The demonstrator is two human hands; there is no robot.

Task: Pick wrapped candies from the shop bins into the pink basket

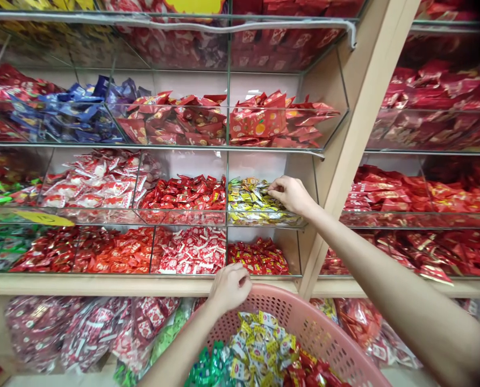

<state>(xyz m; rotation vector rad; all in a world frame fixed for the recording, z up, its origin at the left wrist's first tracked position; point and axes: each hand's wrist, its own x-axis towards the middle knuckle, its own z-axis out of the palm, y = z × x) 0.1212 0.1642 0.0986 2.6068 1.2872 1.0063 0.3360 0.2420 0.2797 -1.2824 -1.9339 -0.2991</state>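
Observation:
My right hand (291, 194) reaches into a clear shelf bin, its fingers bent and pressed together at the edge of a heap of yellow-and-white wrapped candies (250, 200). Whatever is between those fingertips is hidden. Lower down, my left hand (229, 287) is closed over the far rim of a pink perforated plastic basket (324, 317). In the basket lie more yellow-and-white wrapped candies (259, 346), with green-wrapped candies (209, 368) to their left and red-wrapped candies (312, 371) to their right.
Clear dividers and front panels split the shelves into bins. Red-wrapped candies (187, 193) fill the bin to the left; more red candies (258, 257) lie below. A wooden upright (356, 107) stands right of my right hand. Filled plastic bags (90, 333) sit under the bottom shelf.

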